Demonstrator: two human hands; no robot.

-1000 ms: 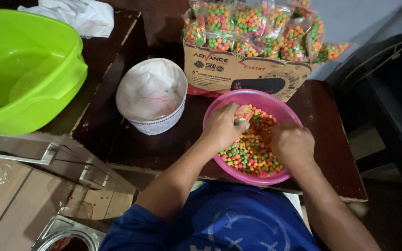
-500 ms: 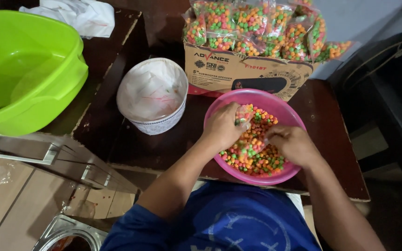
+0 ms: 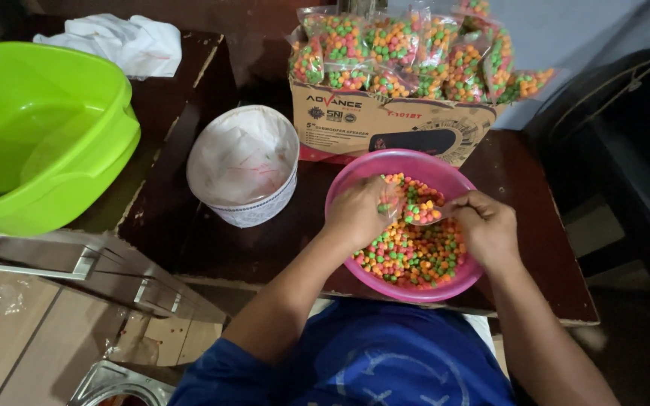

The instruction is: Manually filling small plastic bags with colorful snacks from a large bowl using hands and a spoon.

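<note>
Left hand (image 3: 356, 214): inside the pink bowl (image 3: 355, 177), fingers pinched on a small clear bag (image 3: 394, 197), mouth held up and open so it can take candy.
Right hand (image 3: 488, 225): over the bowl's right side, fingers closed around a spoon (image 3: 424, 218) loaded with candy, its tip just beside the bag's mouth.
Candy (image 3: 414, 256): small round pieces, green, orange and pink, heaped loose in the bowl; the bowl sits at the near edge of the bench (image 3: 265, 240), close to the body, so both hands reach it easily.
Box (image 3: 385, 124): cardboard, just behind the bowl, piled with filled packets (image 3: 408, 49) of the same candy, near enough to drop a finished packet into.
White pail (image 3: 244, 165): left of the bowl, lined with a thin plastic sheet, only a few stray bits inside.
Green tub (image 3: 39, 128): far left, well apart from the hands.
Cloth (image 3: 122, 41): white, crumpled, at the bench's back corner.
</note>
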